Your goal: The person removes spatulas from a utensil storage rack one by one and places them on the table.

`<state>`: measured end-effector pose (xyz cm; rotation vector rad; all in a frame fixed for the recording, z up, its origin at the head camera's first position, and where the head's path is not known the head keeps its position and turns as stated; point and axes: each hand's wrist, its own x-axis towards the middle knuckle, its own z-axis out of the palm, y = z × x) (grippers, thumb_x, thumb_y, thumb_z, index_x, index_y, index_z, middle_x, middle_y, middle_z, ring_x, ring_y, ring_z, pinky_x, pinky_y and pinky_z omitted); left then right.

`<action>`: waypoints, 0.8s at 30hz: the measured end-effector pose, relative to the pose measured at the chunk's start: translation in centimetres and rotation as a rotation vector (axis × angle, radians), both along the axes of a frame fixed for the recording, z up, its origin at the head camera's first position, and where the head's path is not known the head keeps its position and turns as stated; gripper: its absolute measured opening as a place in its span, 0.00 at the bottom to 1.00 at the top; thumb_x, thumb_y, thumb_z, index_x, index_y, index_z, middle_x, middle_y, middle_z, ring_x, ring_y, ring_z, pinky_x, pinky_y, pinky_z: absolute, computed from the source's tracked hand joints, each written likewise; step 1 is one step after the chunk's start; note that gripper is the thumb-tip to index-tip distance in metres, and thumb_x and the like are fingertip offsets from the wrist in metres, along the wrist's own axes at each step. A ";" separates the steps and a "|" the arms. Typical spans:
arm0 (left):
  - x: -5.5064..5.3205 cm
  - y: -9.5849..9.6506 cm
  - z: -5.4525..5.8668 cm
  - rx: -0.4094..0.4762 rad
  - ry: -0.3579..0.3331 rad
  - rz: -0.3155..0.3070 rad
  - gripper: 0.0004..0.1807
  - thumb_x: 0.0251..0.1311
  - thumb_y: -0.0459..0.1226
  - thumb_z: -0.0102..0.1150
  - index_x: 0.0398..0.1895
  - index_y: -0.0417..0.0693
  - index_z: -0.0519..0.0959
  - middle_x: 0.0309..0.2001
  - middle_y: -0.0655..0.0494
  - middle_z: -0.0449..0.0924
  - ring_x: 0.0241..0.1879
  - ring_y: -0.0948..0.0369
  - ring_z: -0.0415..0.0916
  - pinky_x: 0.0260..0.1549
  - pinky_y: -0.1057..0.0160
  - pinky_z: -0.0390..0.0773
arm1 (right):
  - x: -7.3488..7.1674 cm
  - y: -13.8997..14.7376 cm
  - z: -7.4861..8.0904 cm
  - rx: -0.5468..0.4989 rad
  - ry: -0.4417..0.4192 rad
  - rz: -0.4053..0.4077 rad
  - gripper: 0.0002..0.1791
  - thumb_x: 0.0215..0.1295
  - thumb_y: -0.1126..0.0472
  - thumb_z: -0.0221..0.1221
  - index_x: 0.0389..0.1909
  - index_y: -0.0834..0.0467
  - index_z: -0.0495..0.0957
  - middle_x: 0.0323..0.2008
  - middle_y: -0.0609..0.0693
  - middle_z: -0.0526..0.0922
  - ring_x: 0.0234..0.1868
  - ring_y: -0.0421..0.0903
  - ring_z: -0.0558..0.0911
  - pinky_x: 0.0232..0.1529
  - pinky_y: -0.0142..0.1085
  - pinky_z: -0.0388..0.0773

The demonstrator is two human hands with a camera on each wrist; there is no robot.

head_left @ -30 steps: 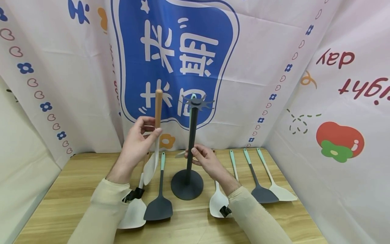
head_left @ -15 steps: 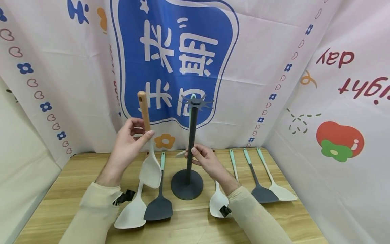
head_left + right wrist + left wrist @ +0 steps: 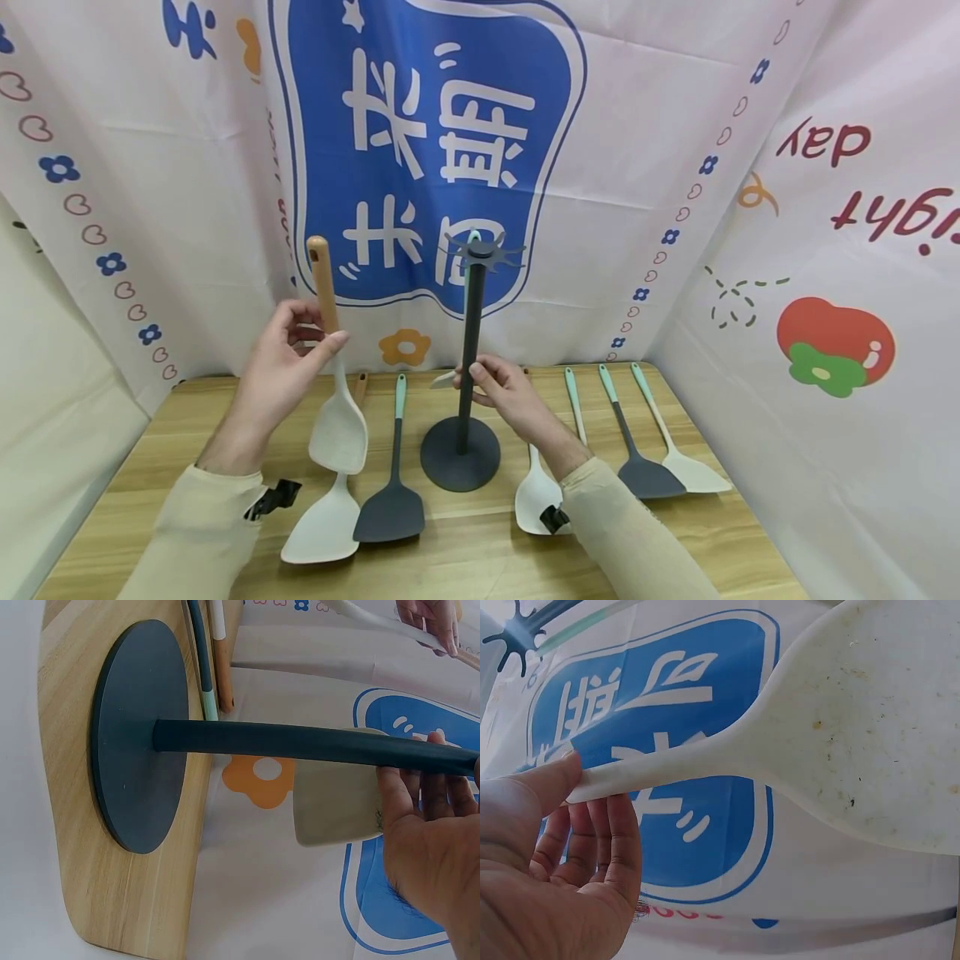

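My left hand (image 3: pixel 270 379) pinches a white spatula with a wooden handle (image 3: pixel 338 433) between thumb and fingers. It is raised, handle up and slightly tilted; dark specks show on its white blade (image 3: pixel 870 727) in the left wrist view. My right hand (image 3: pixel 517 400) grips the black pole of a utensil stand (image 3: pixel 470 350), whose round base rests on the table. A spatula with a mint handle hangs from the stand's hook ring, behind the pole; its beige blade (image 3: pixel 334 802) shows in the right wrist view. Below the raised spatula lies another white spatula (image 3: pixel 322 525).
On the wooden table (image 3: pixel 465 550), a dark spatula with a mint handle (image 3: pixel 390 512) lies left of the stand. To the right lie a white spatula (image 3: pixel 534 496), a dark one (image 3: pixel 651 479) and another white one (image 3: pixel 697 475). A printed curtain (image 3: pixel 637 125) hangs behind.
My left hand has moved left and slightly down with the wooden-handled spatula, away from the stand, and its blade has turned to face the camera. My right hand stays on the pole.
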<state>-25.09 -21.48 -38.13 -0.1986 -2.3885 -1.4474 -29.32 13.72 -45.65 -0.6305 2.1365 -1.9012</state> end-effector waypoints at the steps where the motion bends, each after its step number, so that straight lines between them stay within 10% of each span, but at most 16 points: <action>1: 0.1 -0.3 -0.1 -0.008 -0.008 0.010 0.32 0.86 0.46 0.70 0.79 0.39 0.71 0.68 0.38 0.80 0.63 0.55 0.78 0.52 0.85 0.79 | 0.0 0.0 0.0 -0.001 0.000 0.001 0.24 0.97 0.50 0.53 0.72 0.66 0.80 0.66 0.63 0.89 0.75 0.55 0.88 0.82 0.59 0.84; 24: 1.3 -4.8 -2.4 -0.192 -0.031 0.081 0.30 0.90 0.48 0.63 0.75 0.33 0.70 0.70 0.27 0.79 0.67 0.32 0.82 0.45 0.85 0.73 | 0.1 0.0 0.0 0.005 0.013 -0.005 0.25 0.97 0.48 0.53 0.71 0.65 0.81 0.66 0.64 0.89 0.72 0.52 0.89 0.81 0.60 0.84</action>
